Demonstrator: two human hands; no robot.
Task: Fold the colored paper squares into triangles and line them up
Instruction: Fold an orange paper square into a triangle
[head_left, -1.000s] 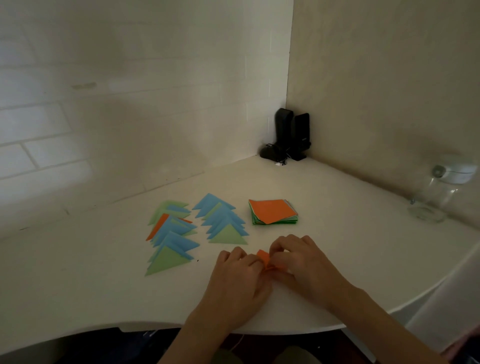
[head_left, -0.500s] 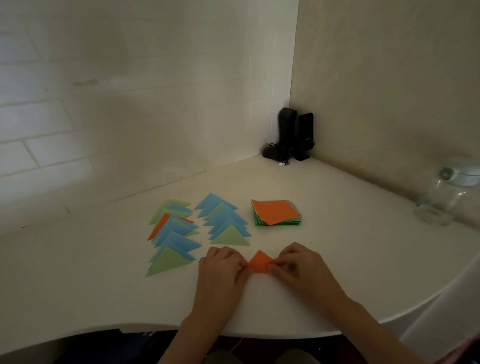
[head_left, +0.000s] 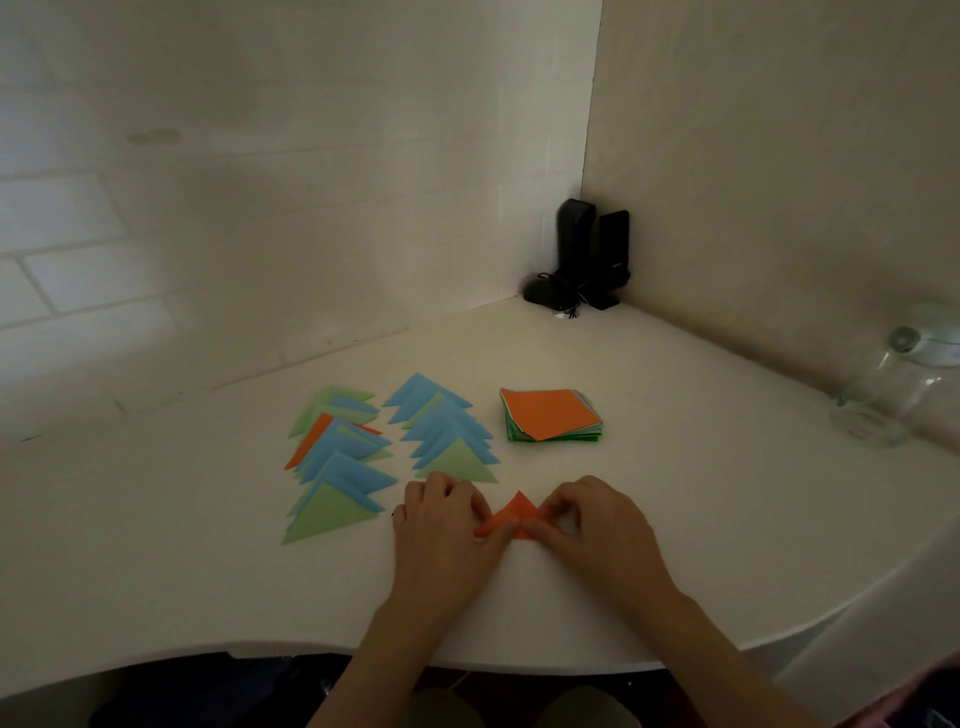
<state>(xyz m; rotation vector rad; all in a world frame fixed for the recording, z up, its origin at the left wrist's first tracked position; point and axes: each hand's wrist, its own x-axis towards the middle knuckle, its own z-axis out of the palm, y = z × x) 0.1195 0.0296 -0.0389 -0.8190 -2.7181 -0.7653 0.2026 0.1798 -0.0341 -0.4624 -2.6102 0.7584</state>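
A white brick wall (head_left: 208, 218) is filling the view from 9 to 12 o'clock, meeting a plain beige wall (head_left: 779, 156) at a corner. Below them a white curved-edge desk (head_left: 182, 561) is spreading out. At about 9 o'clock on it, a left row of folded triangles (head_left: 332, 462) — green, blue, one orange — is lying overlapped, and just beside it a second row of triangles (head_left: 447, 431) is pointing toward 12. Near the front edge, the left hand (head_left: 441, 530) and right hand (head_left: 597, 525) are pressing and pinching an orange triangle (head_left: 511, 517) between curled fingers. At 12 o'clock from the hands a stack of squares (head_left: 550, 415) is sitting, orange on top. Two black speakers (head_left: 592, 254) are standing in the corner; a clear glass jar (head_left: 893, 389) is sitting at 3 o'clock.
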